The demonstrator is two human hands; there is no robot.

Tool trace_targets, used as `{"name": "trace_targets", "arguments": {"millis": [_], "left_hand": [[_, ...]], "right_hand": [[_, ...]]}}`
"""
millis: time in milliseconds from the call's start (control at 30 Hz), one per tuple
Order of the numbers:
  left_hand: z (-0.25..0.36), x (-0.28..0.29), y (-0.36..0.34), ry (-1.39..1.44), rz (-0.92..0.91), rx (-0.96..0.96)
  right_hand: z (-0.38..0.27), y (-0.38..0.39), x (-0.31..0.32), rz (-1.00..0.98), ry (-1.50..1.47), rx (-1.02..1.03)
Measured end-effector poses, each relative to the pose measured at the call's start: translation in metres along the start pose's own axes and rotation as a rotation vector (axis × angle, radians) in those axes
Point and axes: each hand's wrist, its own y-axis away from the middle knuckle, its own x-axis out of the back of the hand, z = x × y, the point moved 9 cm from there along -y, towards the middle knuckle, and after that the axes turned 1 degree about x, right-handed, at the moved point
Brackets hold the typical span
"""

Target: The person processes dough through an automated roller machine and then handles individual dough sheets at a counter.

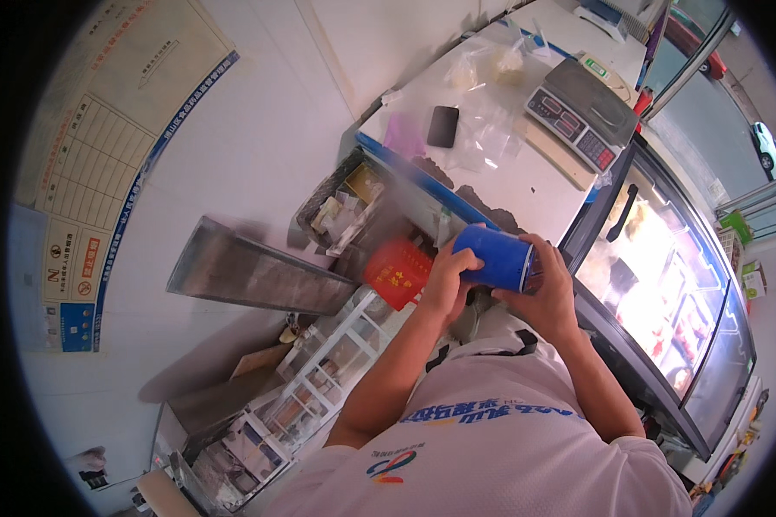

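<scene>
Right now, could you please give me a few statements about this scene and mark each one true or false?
1. Both hands hold the blue can. True: the left hand and right hand grip it.
2. The scale sits on the white counter. True.
3. A black phone lies on the floor. False: it lies on the counter.
4. The red packet is in the right hand. False: it sits beside the left hand.
5. The person wears a black shirt. False: the shirt is white.
</scene>
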Motion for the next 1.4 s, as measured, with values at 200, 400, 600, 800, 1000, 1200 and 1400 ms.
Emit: {"name": "trace_targets", "arguments": {"millis": [200,400,600,800,1000,1200,1400], "left_hand": [[0.041,-0.022,-0.021,-0.072,0.034,-0.146],[0.075,-0.060,-0.030,-0.349,0.055,-0.315],[0.095,-0.093,-0.044,-0.479,0.049,-0.412],[0.099,-0.101,-0.061,-0.549,0.038,-0.447],[0.095,-0.097,-0.086,-0.507,0.032,-0.358],[0.056,-0.068,-0.133,-0.246,-0.168,0.046],[0.152,0.090,-0.281,-0.818,0.360,-0.257]], "right_hand": [[0.014,-0.031,0.003,0.085,-0.169,0.054],[0.021,-0.062,0.021,0.109,-0.314,0.111],[0.020,-0.087,0.040,0.130,-0.367,0.153],[0.028,-0.101,0.044,0.125,-0.366,0.136],[0.039,-0.121,0.047,0.132,-0.283,0.149],[0.090,-0.165,0.055,-0.026,-0.649,-0.033],[0.150,-0.239,0.116,0.089,-0.689,-0.171]]}}
